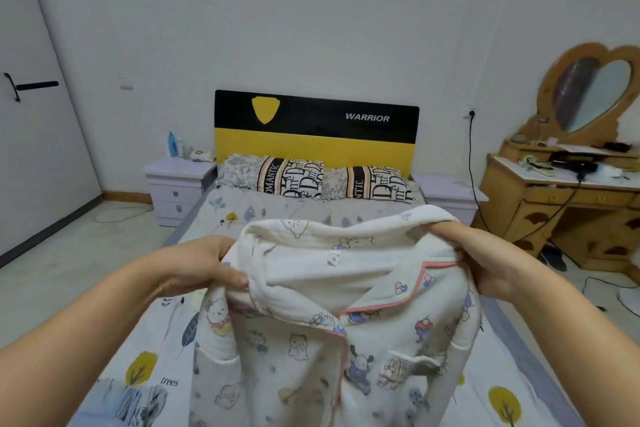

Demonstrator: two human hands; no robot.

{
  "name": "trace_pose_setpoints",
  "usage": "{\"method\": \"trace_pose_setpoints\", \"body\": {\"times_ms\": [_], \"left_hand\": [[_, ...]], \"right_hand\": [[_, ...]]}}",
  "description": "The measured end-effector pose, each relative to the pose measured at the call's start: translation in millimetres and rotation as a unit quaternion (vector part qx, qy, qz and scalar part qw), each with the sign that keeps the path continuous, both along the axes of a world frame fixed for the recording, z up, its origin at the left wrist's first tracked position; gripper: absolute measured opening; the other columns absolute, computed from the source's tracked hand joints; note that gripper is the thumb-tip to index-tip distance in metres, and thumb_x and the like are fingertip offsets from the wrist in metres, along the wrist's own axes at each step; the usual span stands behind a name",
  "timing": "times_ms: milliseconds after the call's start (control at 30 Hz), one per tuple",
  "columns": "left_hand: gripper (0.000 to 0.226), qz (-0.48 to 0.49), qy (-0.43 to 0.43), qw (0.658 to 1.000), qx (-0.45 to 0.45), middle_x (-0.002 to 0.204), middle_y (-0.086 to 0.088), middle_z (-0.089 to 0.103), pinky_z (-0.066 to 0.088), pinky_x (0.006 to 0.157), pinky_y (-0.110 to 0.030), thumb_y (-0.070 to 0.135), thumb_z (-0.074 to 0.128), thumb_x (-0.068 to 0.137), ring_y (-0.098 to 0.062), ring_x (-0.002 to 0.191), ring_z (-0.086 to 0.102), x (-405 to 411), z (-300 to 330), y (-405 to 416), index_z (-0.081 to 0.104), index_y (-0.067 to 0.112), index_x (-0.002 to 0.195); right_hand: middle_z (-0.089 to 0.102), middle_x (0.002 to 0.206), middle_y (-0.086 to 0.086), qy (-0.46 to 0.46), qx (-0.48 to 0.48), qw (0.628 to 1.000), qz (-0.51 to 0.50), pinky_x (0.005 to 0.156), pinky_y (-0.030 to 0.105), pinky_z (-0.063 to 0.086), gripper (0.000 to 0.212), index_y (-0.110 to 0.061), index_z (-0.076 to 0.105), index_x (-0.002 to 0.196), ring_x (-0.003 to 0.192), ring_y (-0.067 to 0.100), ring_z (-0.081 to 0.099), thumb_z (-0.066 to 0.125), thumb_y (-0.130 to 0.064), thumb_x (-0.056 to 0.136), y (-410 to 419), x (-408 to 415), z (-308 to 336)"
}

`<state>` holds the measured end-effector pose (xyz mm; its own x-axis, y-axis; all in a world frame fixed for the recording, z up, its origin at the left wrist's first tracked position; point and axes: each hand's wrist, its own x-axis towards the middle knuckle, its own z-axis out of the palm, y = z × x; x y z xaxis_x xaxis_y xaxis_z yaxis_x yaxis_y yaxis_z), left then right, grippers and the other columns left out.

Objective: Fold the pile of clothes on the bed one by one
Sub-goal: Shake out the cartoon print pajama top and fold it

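The cartoon-print pajama top (332, 340) hangs upright over the bed (145, 350), collar at the top, its length running downward. Behind are two pillows (311, 180) and a black-yellow headboard (315, 128). The left hand (204, 267) and right hand (485, 260) each grasp one shoulder of the top.

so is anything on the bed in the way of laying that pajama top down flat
Nothing visible. Both the left hand and right hand grip the pajama top at its shoulders, and the bed sheet showing around it is bare; the part directly beneath is hidden.
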<state>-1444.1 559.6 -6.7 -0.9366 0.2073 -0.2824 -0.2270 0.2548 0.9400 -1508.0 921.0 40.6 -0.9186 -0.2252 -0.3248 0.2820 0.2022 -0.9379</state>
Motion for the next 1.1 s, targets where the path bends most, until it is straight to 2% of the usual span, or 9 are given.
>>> {"method": "trace_pose_setpoints", "body": {"times_ms": [67,233,333,467,567,667,733,933,1100], "left_hand": [[0.016,0.096,0.057,0.988,-0.110,0.093,-0.019,0.071,0.053,0.079,-0.040,0.003,0.069,0.080,-0.033,0.090,0.065,2,-9,6,0.066,-0.001,0.095],[0.014,0.362,0.152,0.919,-0.046,0.082,-0.011,0.069,0.051,0.068,-0.038,0.011,0.076,0.074,-0.026,0.076,0.063,4,-35,23,0.067,0.008,0.084],[0.020,0.440,0.153,0.882,-0.074,0.068,-0.006,0.067,0.045,0.053,-0.029,0.021,0.079,0.069,-0.020,0.063,0.060,5,-37,30,0.066,0.007,0.075],[0.016,0.408,0.153,0.889,-0.138,0.066,-0.002,0.067,0.045,0.057,-0.031,0.029,0.075,0.073,-0.021,0.065,0.060,5,-27,37,0.067,0.018,0.066],[0.007,0.301,0.153,0.923,-0.182,0.063,0.009,0.070,0.047,0.055,-0.026,0.024,0.073,0.075,-0.015,0.067,0.064,13,-11,38,0.068,0.021,0.073],[0.022,0.117,0.067,0.985,-0.111,0.083,-0.006,0.074,0.056,0.063,-0.027,0.009,0.077,0.073,-0.019,0.075,0.069,28,11,23,0.069,0.006,0.093],[0.017,0.064,0.021,0.990,-0.123,0.085,-0.016,0.072,0.054,0.058,-0.023,0.007,0.077,0.073,-0.018,0.069,0.068,39,19,20,0.070,0.000,0.087],[0.013,0.172,0.127,0.972,-0.096,0.073,0.001,0.073,0.052,0.053,-0.015,0.003,0.053,0.090,-0.007,0.061,0.067,58,18,45,0.065,0.005,0.088],[0.009,0.236,0.188,0.942,-0.148,0.080,-0.005,0.070,0.049,0.049,-0.017,0.007,0.060,0.087,-0.007,0.061,0.063,76,27,48,0.067,0.005,0.091]], "right_hand": [[0.071,0.100,0.020,-0.027,-0.049,0.997,0.056,0.073,0.040,0.056,0.036,-0.002,0.066,0.103,0.087,0.032,0.069,0.067,-0.021,0.073,6,1,1],[0.067,0.107,0.026,0.002,-0.068,0.982,0.177,0.078,0.038,0.058,0.037,0.009,0.063,0.108,0.094,0.034,0.067,0.054,0.018,0.073,13,10,4],[0.070,0.102,0.020,0.100,0.032,0.985,0.140,0.081,0.038,0.057,0.038,0.003,0.066,0.105,0.094,0.032,0.068,0.050,0.023,0.077,13,14,5],[0.072,0.085,0.008,0.249,0.190,0.950,0.004,0.081,0.041,0.054,0.019,-0.012,0.071,0.084,0.084,0.025,0.068,0.062,0.005,0.082,17,19,2],[0.067,0.087,0.005,0.310,0.264,0.913,-0.029,0.075,0.037,0.049,0.015,-0.014,0.066,0.084,0.086,0.024,0.061,0.056,-0.002,0.088,27,19,0],[0.062,0.087,0.007,0.344,0.337,0.876,-0.024,0.064,0.032,0.040,0.013,-0.012,0.057,0.083,0.086,0.026,0.055,0.050,-0.005,0.090,38,19,-4],[0.063,0.088,0.006,0.352,0.369,0.860,-0.004,0.064,0.032,0.041,0.012,-0.012,0.061,0.086,0.083,0.023,0.055,0.052,-0.008,0.091,46,21,-7],[0.066,0.080,0.007,0.376,0.387,0.842,0.005,0.068,0.037,0.046,0.013,-0.011,0.068,0.084,0.078,0.023,0.057,0.056,-0.010,0.090,52,36,-9],[0.065,0.077,0.007,0.363,0.357,0.861,-0.015,0.069,0.038,0.047,0.007,-0.010,0.067,0.080,0.078,0.023,0.058,0.064,-0.016,0.084,54,67,-1]]}}
